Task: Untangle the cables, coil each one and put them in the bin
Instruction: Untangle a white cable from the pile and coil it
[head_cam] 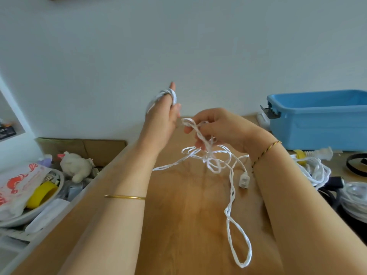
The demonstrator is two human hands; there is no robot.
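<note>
Coiling the cable [230, 201]: in progress. Holding the left hand [160, 116] raised over the far middle of the worktop [188, 225], fingers straight and pointing up, carrying several turns [173, 96] of the cable wound round them. Not possible to tell whether the thumb is pinning those turns.

Gripping the knot [208, 158] from above with the right hand [218, 130], fingers curled round the strands, just right of the left hand. Letting one strand run left from the knot toward the left forearm. Letting loose loops hang down to the worktop centre. Leaving a long doubled loop lying toward the near edge, and the plug [243, 180] lying on the worktop just beside the right wrist.

Judging progress: early.
- Untangling: partly done, with the knot not yet freed.
- Coiling: begun, with most of the length lying loose.
- Binning: not begun for this cable.

Locating the bin [317, 124]: at the far right corner, well apart from both hands, with its inside hidden behind its wall.

Noting a pile [315, 171] of further cables at the right edge, white and black, heaped together and probably tangled.

Remaining, by estimate:
1. Freeing the knot.
2. Winding the rest onto the left hand.
3. Slipping the coil off and placing it in the bin.
4. Repeating for each cable in the pile.
</note>
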